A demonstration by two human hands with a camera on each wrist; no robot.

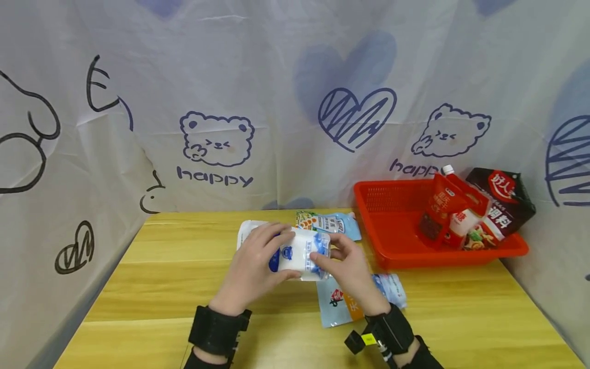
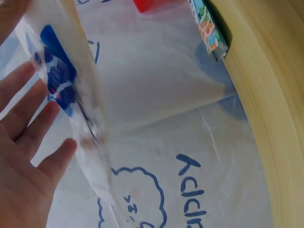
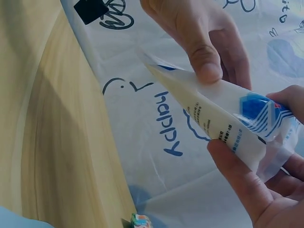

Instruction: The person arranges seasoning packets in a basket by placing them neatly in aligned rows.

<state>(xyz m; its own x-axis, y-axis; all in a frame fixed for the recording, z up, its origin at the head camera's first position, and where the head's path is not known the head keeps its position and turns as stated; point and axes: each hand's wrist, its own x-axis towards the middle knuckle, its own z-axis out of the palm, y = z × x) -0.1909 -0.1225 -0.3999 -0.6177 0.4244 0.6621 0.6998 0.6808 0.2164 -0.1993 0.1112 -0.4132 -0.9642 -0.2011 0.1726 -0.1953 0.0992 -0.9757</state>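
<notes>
Wore black straps (image 1: 214, 330) on both wrists, nearest to the head camera. Had a light-blue packet (image 1: 331, 305) lying on the wooden table (image 1: 152, 287) beneath the right hand (image 1: 352, 267), partly covered from view; could not tell the blue-and-white end (image 1: 394, 289) to the right of that arm as part of it or as another packet. Held the white-and-blue packet (image 1: 301, 253) raised off the table between both hands, near the middle of the head view. Gripped its left part with the left hand (image 1: 255, 262), fingers over the upper edge, thumb along the lower; pinched its right end with the right, thumb on the printed face, fingers behind. Made out beyond it a pale-blue pouch (image 1: 339, 224) near the table's back edge. Found the red basket (image 1: 392, 260) off to the right, with a red pouch (image 1: 444, 200), a red-and-white packet (image 1: 456, 228) and a black packet (image 1: 518, 200) in it, the last tilted over the right side. Saw farthest back a pale sheet (image 1: 281, 66) bearing hearts (image 1: 357, 119), bear drawings (image 1: 216, 139) and the word "happy".
</notes>
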